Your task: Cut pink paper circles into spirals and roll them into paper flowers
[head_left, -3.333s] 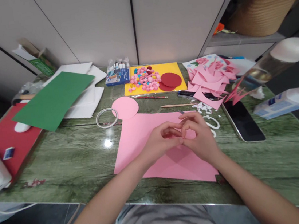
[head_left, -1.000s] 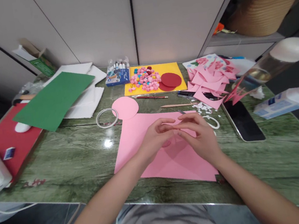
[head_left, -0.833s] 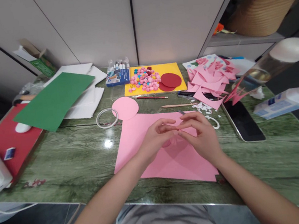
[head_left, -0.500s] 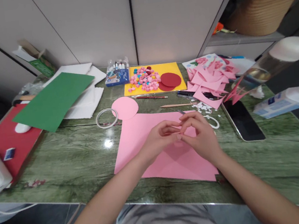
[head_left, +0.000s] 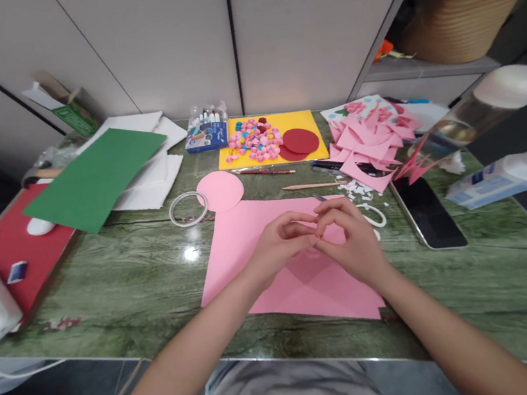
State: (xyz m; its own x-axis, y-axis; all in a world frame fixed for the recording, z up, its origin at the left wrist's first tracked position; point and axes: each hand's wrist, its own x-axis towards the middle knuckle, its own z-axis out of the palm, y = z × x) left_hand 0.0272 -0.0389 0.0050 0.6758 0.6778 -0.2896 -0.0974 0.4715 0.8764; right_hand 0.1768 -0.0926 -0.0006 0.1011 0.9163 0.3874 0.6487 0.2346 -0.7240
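My left hand (head_left: 282,245) and my right hand (head_left: 355,237) meet above a pink paper sheet (head_left: 233,263). Both are closed in a pinch, fingertips together, on a tiny pink piece (head_left: 317,236). Fingers cover most of that piece, so its exact form does not show. Scissors with a white handle (head_left: 378,215) lie partly hidden behind my right hand. A pink paper circle (head_left: 221,190) touches the sheet's far left corner, with a white ring (head_left: 173,211) overlapping its edge.
Small paper rolls (head_left: 258,140) and red circles (head_left: 301,140) lie on yellow paper (head_left: 316,118). Pink scraps (head_left: 367,138), a phone (head_left: 428,214) and a bottle (head_left: 499,179) stand right. Green paper (head_left: 96,177) lies left; a wooden stick (head_left: 310,185) sits behind the sheet.
My fingertips have shifted very slightly around the small pink piece, and a little more of it shows. Everything else on the table stays in place.
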